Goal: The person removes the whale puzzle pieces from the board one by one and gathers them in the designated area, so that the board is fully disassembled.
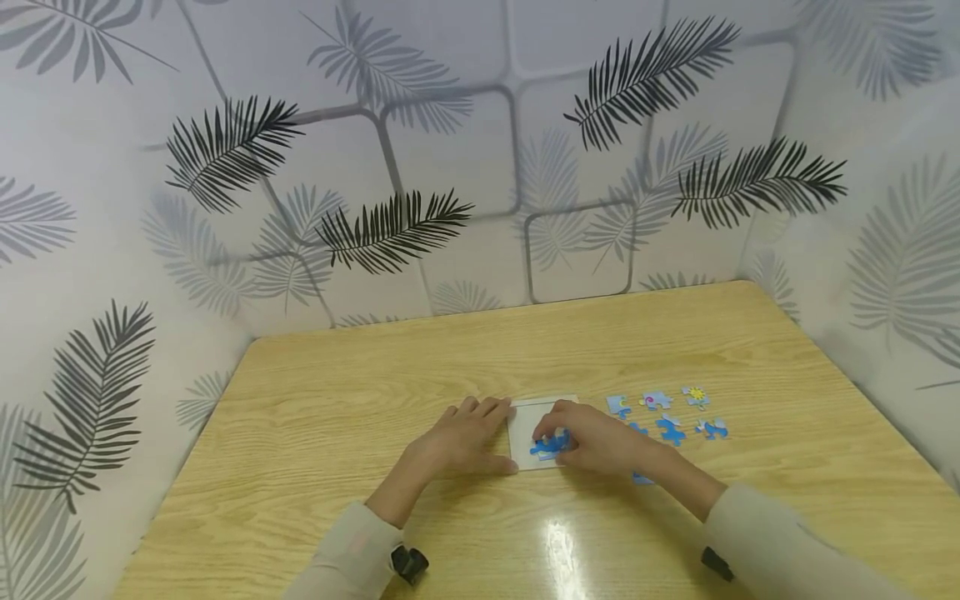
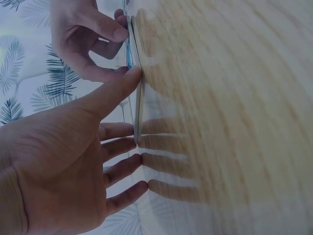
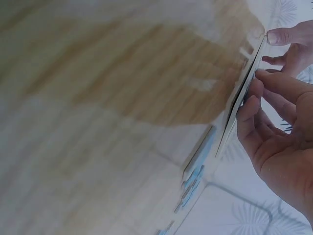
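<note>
A white square puzzle tray (image 1: pixel 527 425) lies flat on the wooden table. My left hand (image 1: pixel 467 440) is at the tray's left side, its thumb and fingertips at the edge, fingers spread and nearly straight in the left wrist view. Over the tray, my right hand (image 1: pixel 600 439) pinches a blue jigsaw piece (image 1: pixel 550 445) between thumb and fingers, low over the tray's lower right part. The right fingers hide part of the piece and of the tray's right side.
Several jigsaw pieces are laid out right of the tray, among them a sun piece (image 1: pixel 696 395), a pink-swirl piece (image 1: pixel 656 400) and a blue piece (image 1: pixel 671 430). My right forearm passes over the nearest ones. A leaf-patterned wall (image 1: pixel 465 250) stands behind the table (image 1: pixel 337 400).
</note>
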Demonstrator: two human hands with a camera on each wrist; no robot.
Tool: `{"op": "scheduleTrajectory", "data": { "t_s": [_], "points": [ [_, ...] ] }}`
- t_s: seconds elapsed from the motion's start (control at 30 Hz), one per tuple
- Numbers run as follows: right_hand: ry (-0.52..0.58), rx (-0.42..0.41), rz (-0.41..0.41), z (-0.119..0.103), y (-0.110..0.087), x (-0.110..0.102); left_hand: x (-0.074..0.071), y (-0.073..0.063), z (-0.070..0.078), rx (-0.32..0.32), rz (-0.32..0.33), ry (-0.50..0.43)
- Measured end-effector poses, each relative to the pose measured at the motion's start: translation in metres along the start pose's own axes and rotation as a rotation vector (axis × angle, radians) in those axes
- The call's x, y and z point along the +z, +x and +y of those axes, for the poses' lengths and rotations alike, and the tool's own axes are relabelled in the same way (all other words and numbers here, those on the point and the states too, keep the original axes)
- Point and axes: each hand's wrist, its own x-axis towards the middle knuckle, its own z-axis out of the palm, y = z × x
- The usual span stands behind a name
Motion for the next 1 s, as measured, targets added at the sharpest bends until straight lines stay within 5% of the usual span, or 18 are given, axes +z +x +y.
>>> {"op": "scheduleTrajectory", "data": {
  "t_s": [0.7, 1.0],
  "points": [
    [-0.046, 0.083, 0.000, -0.009, 0.006, -0.001, -0.004, -0.002, 0.003, -0.009, -0.016, 0.002],
    [0.039, 0.086, 0.050, 0.004, -0.012, -0.016, -0.002, 0.000, 0.002, -0.013, -0.018, 0.012]
  ]
}}
